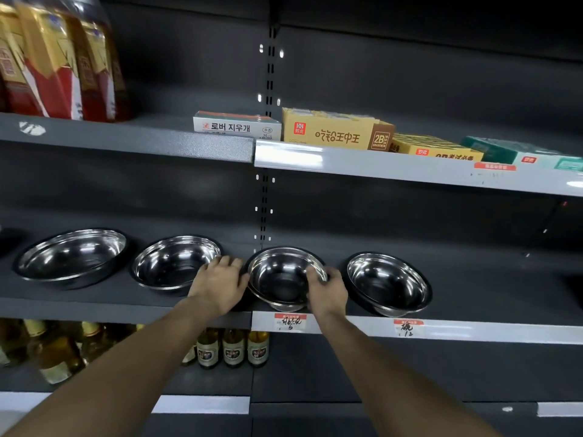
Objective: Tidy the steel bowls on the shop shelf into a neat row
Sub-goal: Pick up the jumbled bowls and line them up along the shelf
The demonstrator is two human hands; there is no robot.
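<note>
Several shiny steel bowls stand side by side on the dark middle shelf (94, 305). The largest bowl (72, 257) is at the far left, a second bowl (172, 263) to its right, a third bowl (280, 279) in the middle and a fourth bowl (388, 283) at the right. My left hand (219, 283) lies flat on the third bowl's left side, fingers reaching between it and the second bowl. My right hand (326, 290) pinches the third bowl's right rim, thumb inside. That bowl sits close to the shelf's front edge.
Price tags (290, 322) hang on the shelf's front lip. The shelf above holds boxes of erasers (334, 130) and oil bottles (60, 58) at the left. Small glass bottles (233, 348) stand on the shelf below. A slotted upright (268, 89) runs down the back wall.
</note>
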